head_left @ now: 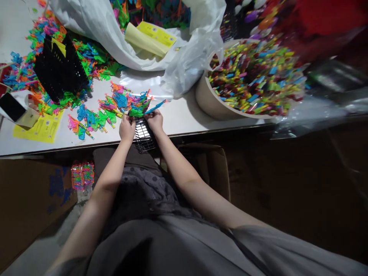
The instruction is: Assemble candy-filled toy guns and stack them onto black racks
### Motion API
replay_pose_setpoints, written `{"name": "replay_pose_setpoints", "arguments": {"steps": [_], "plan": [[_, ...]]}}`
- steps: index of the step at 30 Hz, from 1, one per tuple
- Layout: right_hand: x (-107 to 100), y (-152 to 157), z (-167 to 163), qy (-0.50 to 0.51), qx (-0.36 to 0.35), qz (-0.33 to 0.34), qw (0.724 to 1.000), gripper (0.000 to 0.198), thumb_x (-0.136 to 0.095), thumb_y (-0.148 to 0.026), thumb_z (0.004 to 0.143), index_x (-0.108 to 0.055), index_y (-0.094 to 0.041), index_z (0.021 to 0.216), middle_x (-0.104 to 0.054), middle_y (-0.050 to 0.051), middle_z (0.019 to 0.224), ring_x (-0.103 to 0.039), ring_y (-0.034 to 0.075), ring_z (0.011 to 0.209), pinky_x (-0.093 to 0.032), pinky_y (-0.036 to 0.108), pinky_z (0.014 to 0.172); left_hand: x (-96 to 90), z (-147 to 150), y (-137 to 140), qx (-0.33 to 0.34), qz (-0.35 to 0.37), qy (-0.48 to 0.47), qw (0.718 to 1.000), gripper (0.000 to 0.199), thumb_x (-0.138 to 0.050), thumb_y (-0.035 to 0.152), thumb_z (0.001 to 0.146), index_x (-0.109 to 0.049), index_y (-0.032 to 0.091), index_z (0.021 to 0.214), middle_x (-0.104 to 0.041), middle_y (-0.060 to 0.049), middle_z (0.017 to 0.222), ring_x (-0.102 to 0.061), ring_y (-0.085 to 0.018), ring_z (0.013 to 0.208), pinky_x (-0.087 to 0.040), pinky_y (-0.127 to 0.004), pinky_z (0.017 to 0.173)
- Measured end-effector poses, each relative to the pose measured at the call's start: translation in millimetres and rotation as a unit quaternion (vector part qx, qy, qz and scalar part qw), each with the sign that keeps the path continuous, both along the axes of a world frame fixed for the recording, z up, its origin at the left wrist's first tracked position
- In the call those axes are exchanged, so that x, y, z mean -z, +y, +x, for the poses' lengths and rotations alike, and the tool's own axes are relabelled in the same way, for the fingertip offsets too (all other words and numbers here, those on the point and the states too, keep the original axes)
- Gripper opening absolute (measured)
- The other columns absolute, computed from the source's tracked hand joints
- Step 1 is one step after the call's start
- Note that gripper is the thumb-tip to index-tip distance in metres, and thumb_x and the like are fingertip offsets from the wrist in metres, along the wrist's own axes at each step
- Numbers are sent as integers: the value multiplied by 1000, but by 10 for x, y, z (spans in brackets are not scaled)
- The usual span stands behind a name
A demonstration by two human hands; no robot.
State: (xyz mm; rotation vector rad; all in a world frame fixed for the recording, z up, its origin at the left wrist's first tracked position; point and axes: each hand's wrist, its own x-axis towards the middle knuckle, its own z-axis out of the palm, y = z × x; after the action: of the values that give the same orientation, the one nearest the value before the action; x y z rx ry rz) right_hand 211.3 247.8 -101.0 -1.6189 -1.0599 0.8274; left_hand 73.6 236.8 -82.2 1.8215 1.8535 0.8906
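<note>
At the table's front edge, my left hand [127, 128] is closed beside a green plastic toy piece [136, 113]; what its fingers pinch is partly hidden. My right hand [155, 122] has its fingers closed on a long blue plastic toy piece with an orange tip [157, 106]. Between my wrists, a small black wire basket [144, 138] juts over the edge towards my lap. A pile of colourful plastic toy pieces [120, 100] lies just beyond my fingers. More are grouped in a loose row [91, 118] to the left.
A round tub [211, 103] full of small colourful pieces stands right. Behind lies a white plastic bag [100, 34] with yellow printed sheets [156, 33]. Black perforated baskets [61, 69] sit among toys at left, near a yellow sheet [43, 128]. Below is a cardboard box [28, 199].
</note>
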Motion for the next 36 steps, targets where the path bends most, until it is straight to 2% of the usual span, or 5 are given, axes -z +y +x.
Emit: {"name": "replay_pose_setpoints", "arguments": {"steps": [14,17,23,30,36], "plan": [[27,-34,-40,-79,28,-11,996,16,-58,-25,66,-43,-21,68,-45,-6,59,-46,13,60,-39,27,64,-28,-41,-50,4,-20,19,1000,15,-45,29,88,-47,19,99,-62,-10,100,-62,-24,92,-50,-35,78],[25,-15,-45,-85,23,1,996,14,-57,-23,66,-43,-22,69,-46,-5,60,-47,13,61,-40,27,66,-23,-49,-48,5,-33,34,999,17,-44,30,89,-48,19,101,-62,-10,101,-63,-25,92,-49,-35,77],[10,9,-24,-83,8,-32,996,14,-57,-27,68,-46,-21,73,-53,-3,62,-48,14,59,-41,29,63,-34,-57,-56,11,-47,52,997,20,-41,30,90,-49,19,105,-63,-11,105,-63,-25,93,-49,-35,76],[76,-12,-46,-130,-19,36,991,17,-55,-28,69,-50,-20,83,-56,-1,70,-51,15,63,-41,28,63,-45,-72,-74,12,-53,38,998,19,-43,32,89,-50,21,104,-63,-8,102,-63,-24,91,-49,-33,73],[55,-19,-9,-103,-37,5,994,19,-58,-32,69,-48,-20,81,-55,-2,70,-50,14,64,-41,27,63,-27,-77,-60,10,-40,-4,999,23,-49,40,88,-50,21,101,-62,-7,101,-62,-21,88,-48,-30,71]]}}
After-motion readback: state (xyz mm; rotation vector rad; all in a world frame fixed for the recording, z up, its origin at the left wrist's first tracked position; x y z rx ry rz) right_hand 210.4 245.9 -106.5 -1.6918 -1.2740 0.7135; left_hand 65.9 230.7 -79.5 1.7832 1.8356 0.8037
